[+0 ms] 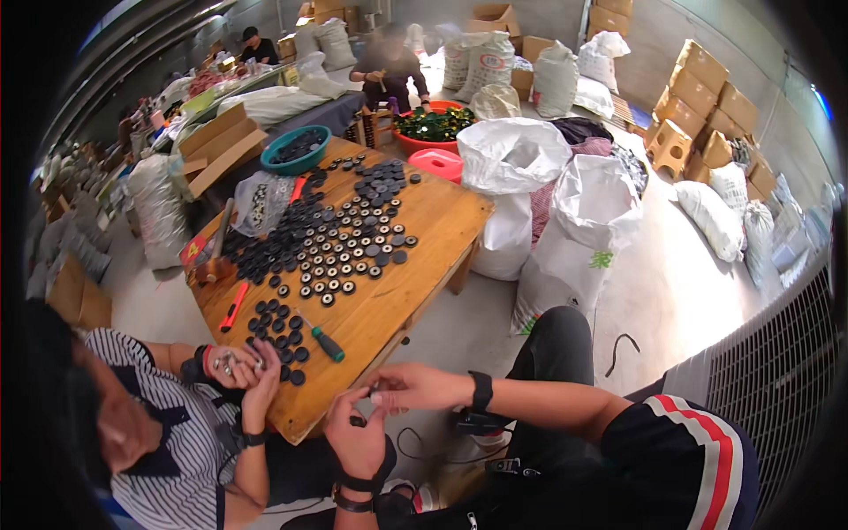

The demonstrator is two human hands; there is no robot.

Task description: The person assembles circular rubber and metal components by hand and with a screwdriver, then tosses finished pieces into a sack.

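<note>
One wooden table (433, 243) mid-frame carries one screwdriver (329, 345), one orange knife (234, 306); lower centre, I see left hand (355, 442) fingers curled around one black cap (358, 421), right hand (415, 388) pinching one small part (375, 388).

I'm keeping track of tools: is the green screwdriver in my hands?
No, the green screwdriver lies on the wooden table, beside black discs.

The left fingers (339, 412) hide most of a dark bit (357, 421). Far past them, a person's head (393, 37) looks blurry.
</note>
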